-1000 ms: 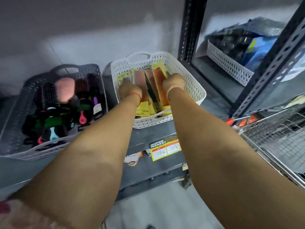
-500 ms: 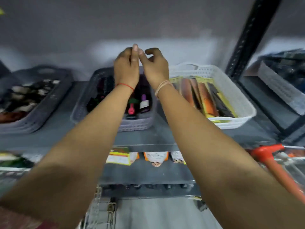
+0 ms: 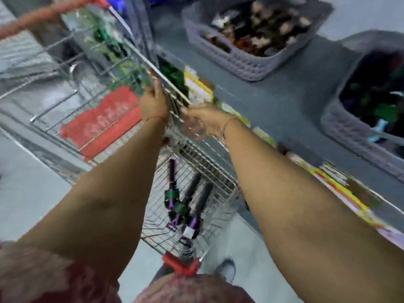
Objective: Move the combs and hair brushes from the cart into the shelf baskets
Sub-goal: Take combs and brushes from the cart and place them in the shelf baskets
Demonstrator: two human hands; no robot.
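The view has swung from the shelf baskets down to the wire cart [image 3: 65,101]. The left hand [image 3: 154,103] and right hand [image 3: 203,121], both open and empty, have dropped over it. Brushes [image 3: 185,204] lie inside below; a grey basket [image 3: 251,62] sits right.

Shop aisle, retail store. Evidence: wire shopping cart [image 3: 196,162] with red handle trim near centre, grey metal shelf [image 3: 290,88] on the right carrying plastic baskets [image 3: 240,60] of small goods, and yellow price labels [image 3: 341,191] along the shelf's front edge.
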